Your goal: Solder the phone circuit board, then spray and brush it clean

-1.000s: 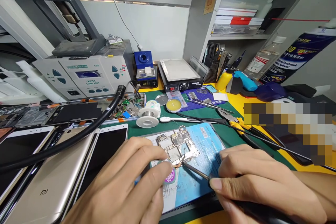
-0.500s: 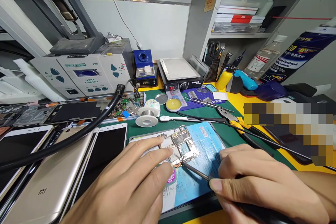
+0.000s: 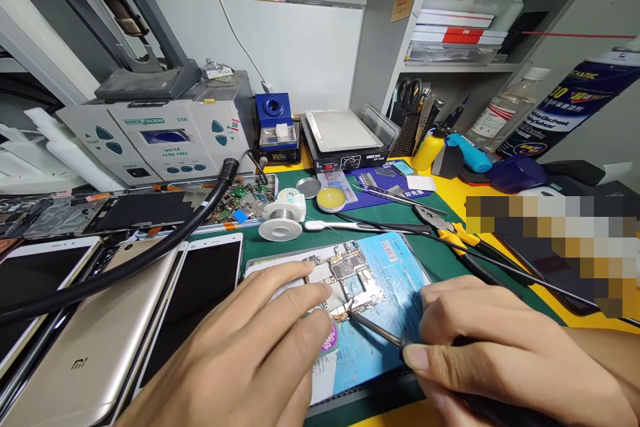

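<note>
A phone circuit board (image 3: 345, 273) lies on a blue and white sheet (image 3: 395, 280) on the green mat. My left hand (image 3: 255, 340) rests over the board's left edge, fingers stretched out and slightly apart, with two fingertips on the board. Beneath its thumb a round pink sticker (image 3: 330, 339) partly shows. My right hand (image 3: 490, 347) is closed around the dark handle of a soldering iron (image 3: 380, 330). The iron's metal shaft points left, and its tip meets the board's lower edge.
Behind the board are a solder spool (image 3: 281, 221), a yellow paste tin (image 3: 331, 199) and a white-handled tool (image 3: 370, 227). Pliers (image 3: 445, 227) and a black cable are at right. Phones (image 3: 200, 300) lie left under a black hose (image 3: 165, 257). A hot plate (image 3: 345, 140) stands behind.
Both hands hold nearly the same pose, with only a slight shift in view. The iron's tip remains at the board's lower edge.
</note>
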Demonstrator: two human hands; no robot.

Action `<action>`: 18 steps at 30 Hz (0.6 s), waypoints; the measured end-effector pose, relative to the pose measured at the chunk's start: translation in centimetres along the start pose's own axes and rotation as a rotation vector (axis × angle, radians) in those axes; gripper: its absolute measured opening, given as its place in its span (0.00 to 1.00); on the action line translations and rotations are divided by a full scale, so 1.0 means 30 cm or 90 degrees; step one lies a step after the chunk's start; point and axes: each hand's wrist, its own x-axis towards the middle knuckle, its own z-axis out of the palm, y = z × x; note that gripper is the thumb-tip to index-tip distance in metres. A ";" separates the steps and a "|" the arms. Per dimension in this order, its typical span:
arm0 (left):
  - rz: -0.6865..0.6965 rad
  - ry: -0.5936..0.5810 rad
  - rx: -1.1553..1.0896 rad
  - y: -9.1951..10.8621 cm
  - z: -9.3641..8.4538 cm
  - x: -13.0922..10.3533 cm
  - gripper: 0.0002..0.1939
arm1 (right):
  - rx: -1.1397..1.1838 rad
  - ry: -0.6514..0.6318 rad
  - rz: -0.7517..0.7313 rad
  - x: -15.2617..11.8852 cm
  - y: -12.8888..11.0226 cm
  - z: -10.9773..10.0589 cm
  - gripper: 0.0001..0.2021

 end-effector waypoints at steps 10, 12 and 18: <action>-0.006 -0.029 -0.031 -0.009 -0.006 -0.004 0.15 | 0.142 0.040 0.097 -0.029 -0.020 -0.009 0.07; -0.007 -0.034 -0.031 -0.009 -0.009 -0.005 0.15 | 0.132 0.035 0.102 -0.026 -0.016 -0.007 0.07; -0.014 -0.004 -0.003 -0.003 0.000 -0.008 0.15 | 0.153 0.031 0.099 -0.002 -0.006 -0.004 0.06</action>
